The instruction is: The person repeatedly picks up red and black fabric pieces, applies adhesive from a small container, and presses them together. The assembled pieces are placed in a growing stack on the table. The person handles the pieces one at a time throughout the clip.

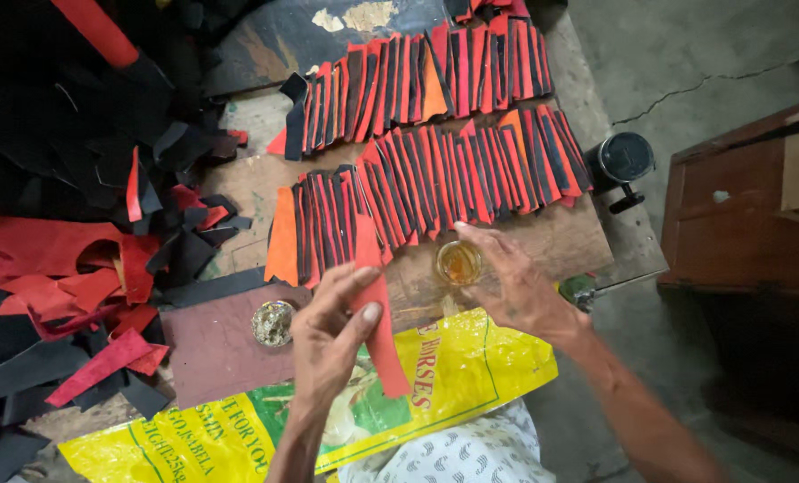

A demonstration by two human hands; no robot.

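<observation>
The left hand [328, 335] pinches a red strip [383, 331] between thumb and fingers, so that it hangs over the yellow sack [471, 367] on the person's lap. The right hand [516, 282] holds nothing; its fingers are spread and the fingertips [460, 227] dip toward a small glass [459, 262] of amber liquid, likely glue, on the board [578, 241].

The glass sits close to the board's near edge and between both hands, so a careless sweep could tip it onto the sack or the laid-out pieces. Wet fingertips could also smear strips they brush.

A round shiny lump [272, 323] rests on a maroon sheet [212, 349] left of the hand. Beyond, rows of overlapping red and black strips [435, 170] crowd the board, leaving little free space. Loose scraps [68, 268] heap at left; a dark jar [625, 159] stands at the far right edge.
</observation>
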